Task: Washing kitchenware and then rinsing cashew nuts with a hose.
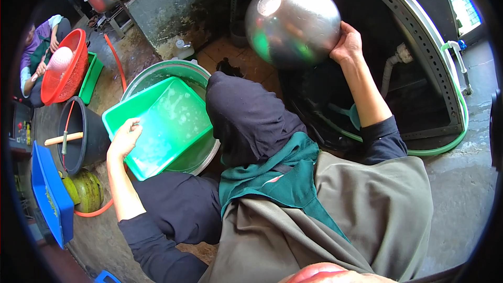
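Observation:
My right hand [348, 43] grips the edge of a large round stainless-steel bowl [292, 23], its rounded underside facing me, over the dark space under the counter. My left hand [125, 138] is at the left rim of a green rectangular plastic tub [169, 125], fingers curled over its inside; whether they grip the rim cannot be told. Cloudy, sudsy water lies in the tub. The tub sits tilted over a large round basin [206, 153] that also holds water. My knees in dark cloth are beside the basin.
Left are a black bucket [94, 145], a blue tray [55, 196], a green gas cylinder [89, 190] and an orange hose [114, 57]. Farther back, another person [41, 47] handles a red basket [65, 74]. A green hose [452, 141] curves along the right. A plastic bottle [184, 49] stands behind the basin.

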Tool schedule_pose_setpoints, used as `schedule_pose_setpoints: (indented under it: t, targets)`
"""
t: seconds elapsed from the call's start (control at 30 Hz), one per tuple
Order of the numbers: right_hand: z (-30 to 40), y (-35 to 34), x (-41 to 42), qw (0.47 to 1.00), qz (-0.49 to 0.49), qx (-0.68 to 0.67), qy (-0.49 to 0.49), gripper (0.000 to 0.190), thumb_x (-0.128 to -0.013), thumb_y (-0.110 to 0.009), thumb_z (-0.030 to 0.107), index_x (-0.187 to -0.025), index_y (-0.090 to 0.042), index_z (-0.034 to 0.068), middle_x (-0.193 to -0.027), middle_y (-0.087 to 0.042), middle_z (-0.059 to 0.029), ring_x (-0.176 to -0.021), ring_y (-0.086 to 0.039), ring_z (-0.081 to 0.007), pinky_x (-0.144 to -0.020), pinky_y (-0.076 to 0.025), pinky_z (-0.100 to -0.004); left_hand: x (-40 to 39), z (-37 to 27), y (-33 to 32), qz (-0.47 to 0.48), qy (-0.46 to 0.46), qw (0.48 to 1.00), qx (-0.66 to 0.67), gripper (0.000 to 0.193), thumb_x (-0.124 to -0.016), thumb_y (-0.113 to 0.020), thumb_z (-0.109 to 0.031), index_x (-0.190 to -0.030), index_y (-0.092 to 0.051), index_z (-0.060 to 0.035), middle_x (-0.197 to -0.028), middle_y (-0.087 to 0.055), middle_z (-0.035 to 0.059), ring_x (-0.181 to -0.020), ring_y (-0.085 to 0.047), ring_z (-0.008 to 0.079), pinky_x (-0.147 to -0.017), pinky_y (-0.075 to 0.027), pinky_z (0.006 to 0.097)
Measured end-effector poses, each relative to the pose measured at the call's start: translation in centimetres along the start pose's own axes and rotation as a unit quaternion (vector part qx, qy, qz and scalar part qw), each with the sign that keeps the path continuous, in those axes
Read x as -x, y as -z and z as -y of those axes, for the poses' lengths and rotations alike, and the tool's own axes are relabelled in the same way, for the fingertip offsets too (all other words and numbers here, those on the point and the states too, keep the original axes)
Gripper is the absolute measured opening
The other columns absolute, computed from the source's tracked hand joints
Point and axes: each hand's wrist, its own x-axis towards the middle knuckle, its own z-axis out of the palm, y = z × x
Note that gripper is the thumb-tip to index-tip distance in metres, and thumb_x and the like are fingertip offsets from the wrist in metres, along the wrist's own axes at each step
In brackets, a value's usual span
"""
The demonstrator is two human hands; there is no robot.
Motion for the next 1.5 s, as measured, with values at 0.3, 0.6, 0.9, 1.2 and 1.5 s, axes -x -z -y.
schedule_pose_setpoints:
  t: [0.3,0.6,0.9,1.2,1.5]
  targets:
    - [-1.6,-4.1,0.0,0.999,0.041,0.027,-0.023,0.022,-0.082,-0.042,0.020,-0.084,-0.055,0.002,-0.088,-0.060,-0.0100,-0.087,-0.056,-0.0218,-0.089,-0.041,-0.0452,-0.4,1.0,0.1,-0.005,-0.005,1.000,0.007,0.043,-0.081,-0.055,-0.023,-0.118,-0.048,-0.0024,-0.106,-0.057,0.0144,-0.096,-0.054,0.0207,-0.080,-0.043,0.0310]
    - [-4.9,-7.4,-0.8,0.994,0.099,0.029,-0.046,0.017,-0.077,-0.050,0.017,-0.081,-0.058,0.002,-0.084,-0.060,-0.0088,-0.079,-0.057,-0.0202,-0.076,-0.047,-0.0361,-1.3,2.5,-0.1,-0.019,-0.050,0.999,-0.006,0.038,-0.080,-0.057,-0.022,-0.111,-0.052,-0.0014,-0.097,-0.059,0.0122,-0.090,-0.056,0.0191,-0.080,-0.043,0.0306]
    - [-2.6,-15.3,-0.2,0.990,0.138,0.031,-0.001,0.015,-0.080,-0.054,0.016,-0.083,-0.060,0.003,-0.078,-0.062,-0.0063,-0.071,-0.059,-0.0160,-0.071,-0.048,-0.0301,-1.4,1.3,-0.3,0.026,-0.014,0.999,0.034,0.043,-0.082,-0.055,-0.024,-0.118,-0.047,-0.0019,-0.102,-0.057,0.0113,-0.080,-0.056,0.0168,-0.062,-0.047,0.0291]
    - [14.0,-24.5,-7.0,0.926,0.232,-0.137,0.265,0.015,-0.083,-0.044,0.015,-0.071,-0.053,0.012,-0.052,-0.047,0.0020,-0.041,-0.045,-0.0107,-0.031,-0.037,-0.0274,-2.0,1.0,-0.3,0.063,0.058,0.995,0.041,0.047,-0.084,-0.053,-0.024,-0.124,-0.041,-0.0029,-0.116,-0.052,0.0135,-0.098,-0.053,0.0216,-0.068,-0.047,0.0336]
    - [16.0,-25.3,-12.7,0.913,0.265,-0.179,0.256,0.011,-0.083,-0.045,0.015,-0.076,-0.053,0.012,-0.057,-0.048,0.0016,-0.047,-0.046,-0.0124,-0.036,-0.038,-0.0289,-1.4,2.2,-0.7,0.057,0.113,0.992,0.026,0.046,-0.084,-0.053,-0.024,-0.123,-0.042,-0.0020,-0.112,-0.054,0.0149,-0.093,-0.055,0.0210,-0.068,-0.048,0.0337]
